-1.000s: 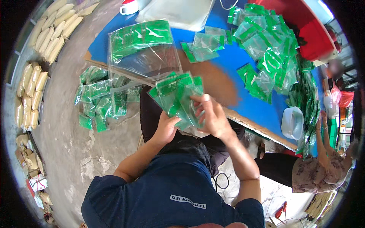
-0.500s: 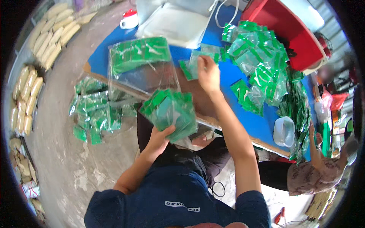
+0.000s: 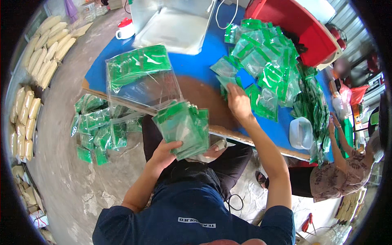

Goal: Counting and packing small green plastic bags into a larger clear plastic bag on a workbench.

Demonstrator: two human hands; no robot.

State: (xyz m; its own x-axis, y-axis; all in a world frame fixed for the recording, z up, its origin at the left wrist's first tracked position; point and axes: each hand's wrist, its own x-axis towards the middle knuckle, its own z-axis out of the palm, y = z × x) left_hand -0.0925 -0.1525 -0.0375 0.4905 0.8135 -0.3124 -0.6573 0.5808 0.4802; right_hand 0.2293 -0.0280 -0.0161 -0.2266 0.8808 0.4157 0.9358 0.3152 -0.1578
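Observation:
My left hand [image 3: 164,152] grips a loosely fanned stack of small clear plastic bags [image 3: 185,132] with green bands, its thumb on top. The stack is held over my lap, just off the table's near edge. On the table, my right hand [image 3: 239,101] has its fingers together on a small clear-and-green bag [image 3: 224,80]; its fingertips are partly hidden. Another such bag [image 3: 224,66] lies just beyond. Right of that hand spreads a big heap of the same bags [image 3: 269,57]. Left of it lies a large clear bag [image 3: 139,65] packed with green-banded pieces, overhanging the table edge.
The blue table [image 3: 196,65] also holds a red-lidded white mug [image 3: 125,29], a white tray [image 3: 173,30], a red bin [image 3: 300,28] and a clear plastic tub [image 3: 301,133]. Filled green packets [image 3: 98,126] lie on the floor at left. Another person [image 3: 339,175] works at right.
My right hand has moved right and nearer, to the edge of the heap. The bags it was at further left are gone from that spot. The held stack has shifted, with a bag square on top.

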